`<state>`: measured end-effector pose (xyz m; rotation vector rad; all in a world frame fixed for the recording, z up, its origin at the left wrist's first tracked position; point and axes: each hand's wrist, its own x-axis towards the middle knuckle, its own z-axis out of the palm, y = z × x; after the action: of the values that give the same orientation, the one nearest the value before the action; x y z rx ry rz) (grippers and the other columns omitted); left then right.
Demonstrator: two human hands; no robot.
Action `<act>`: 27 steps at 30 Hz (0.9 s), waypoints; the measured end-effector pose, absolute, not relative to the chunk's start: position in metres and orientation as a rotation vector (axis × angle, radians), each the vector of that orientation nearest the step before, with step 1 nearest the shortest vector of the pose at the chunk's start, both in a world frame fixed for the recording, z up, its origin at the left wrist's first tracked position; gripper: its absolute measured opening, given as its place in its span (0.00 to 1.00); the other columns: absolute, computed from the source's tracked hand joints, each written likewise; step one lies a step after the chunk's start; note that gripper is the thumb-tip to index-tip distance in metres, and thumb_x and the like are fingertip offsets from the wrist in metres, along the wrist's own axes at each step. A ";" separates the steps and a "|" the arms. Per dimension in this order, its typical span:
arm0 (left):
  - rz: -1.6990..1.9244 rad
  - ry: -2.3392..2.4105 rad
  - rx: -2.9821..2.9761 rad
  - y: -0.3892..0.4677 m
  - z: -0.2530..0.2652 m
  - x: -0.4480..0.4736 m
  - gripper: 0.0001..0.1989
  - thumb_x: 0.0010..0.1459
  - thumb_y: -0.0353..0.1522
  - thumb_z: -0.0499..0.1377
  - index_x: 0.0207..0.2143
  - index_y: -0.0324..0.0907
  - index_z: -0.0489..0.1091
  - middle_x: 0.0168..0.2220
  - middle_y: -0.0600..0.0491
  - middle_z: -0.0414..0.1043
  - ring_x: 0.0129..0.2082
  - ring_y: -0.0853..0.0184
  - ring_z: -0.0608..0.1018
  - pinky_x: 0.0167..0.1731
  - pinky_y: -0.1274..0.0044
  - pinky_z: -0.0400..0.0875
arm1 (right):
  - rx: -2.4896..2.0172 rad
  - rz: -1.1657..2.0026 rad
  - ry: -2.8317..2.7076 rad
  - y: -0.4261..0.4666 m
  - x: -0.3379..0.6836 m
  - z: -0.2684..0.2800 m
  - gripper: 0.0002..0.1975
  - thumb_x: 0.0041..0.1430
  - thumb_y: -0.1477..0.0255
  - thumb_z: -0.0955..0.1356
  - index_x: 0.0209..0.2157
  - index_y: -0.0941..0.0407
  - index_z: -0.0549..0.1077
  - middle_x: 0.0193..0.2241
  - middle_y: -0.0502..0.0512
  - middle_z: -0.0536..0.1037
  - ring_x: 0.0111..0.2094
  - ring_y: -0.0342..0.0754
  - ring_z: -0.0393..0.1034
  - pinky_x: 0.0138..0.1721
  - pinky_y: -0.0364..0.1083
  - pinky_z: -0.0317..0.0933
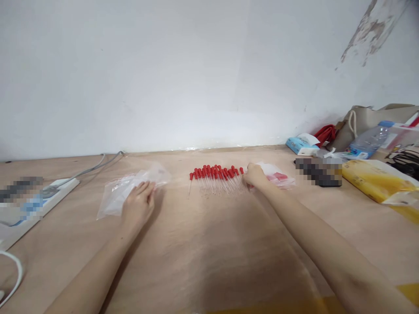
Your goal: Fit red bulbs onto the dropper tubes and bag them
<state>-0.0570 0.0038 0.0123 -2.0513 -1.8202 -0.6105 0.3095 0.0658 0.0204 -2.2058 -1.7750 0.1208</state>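
My left hand [139, 203] rests on a small pile of clear plastic bags [113, 198], its fingers stretched forward over them. In the middle of the table, several glass droppers [216, 176] with red rubber bulbs lie side by side, bulbs toward the wall. At the right end of this row is my right hand [255, 175], its fingers bent and closed beside the last red bulb. What they pinch, if anything, is hidden. Partly behind that hand lies a stack of clear bags with red markings [278, 176].
On the left is a white power strip [62, 187] with a grey cable [94, 166] running to the wall. To the right are a blue tissue pack [301, 146], a blurred dark object [319, 172], a yellow package [376, 179], a plastic bottle [369, 139] and black cables [406, 161].
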 end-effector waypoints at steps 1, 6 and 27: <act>-0.724 -1.689 -2.124 0.001 0.011 -0.050 0.19 0.61 0.34 0.42 0.48 0.39 0.66 0.51 0.47 0.65 0.54 0.61 0.64 0.54 0.68 0.56 | -2.224 0.136 -1.769 0.069 0.309 0.019 0.12 0.48 0.79 0.63 0.37 0.66 0.71 0.33 0.70 0.74 0.37 0.55 0.69 0.34 0.46 0.60; -0.805 -0.983 -2.798 -0.030 0.015 -0.005 0.18 0.59 0.27 0.46 0.46 0.48 0.68 0.51 0.53 0.66 0.54 0.63 0.63 0.52 0.67 0.58 | -2.265 0.201 -1.765 0.077 0.305 0.012 0.10 0.48 0.78 0.64 0.34 0.64 0.72 0.34 0.70 0.74 0.38 0.56 0.70 0.35 0.47 0.61; -0.404 -1.044 -3.100 -0.079 0.007 0.051 0.22 0.57 0.38 0.52 0.53 0.43 0.60 0.54 0.45 0.60 0.54 0.56 0.63 0.51 0.62 0.59 | -2.105 0.352 -1.509 0.062 0.311 0.032 0.26 0.53 0.76 0.60 0.53 0.69 0.50 0.35 0.66 0.70 0.37 0.52 0.68 0.36 0.46 0.61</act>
<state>0.0507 -0.0792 0.0069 -3.1005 -1.0444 -0.4041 0.3106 0.0616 0.0322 -2.1052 -1.5087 0.3518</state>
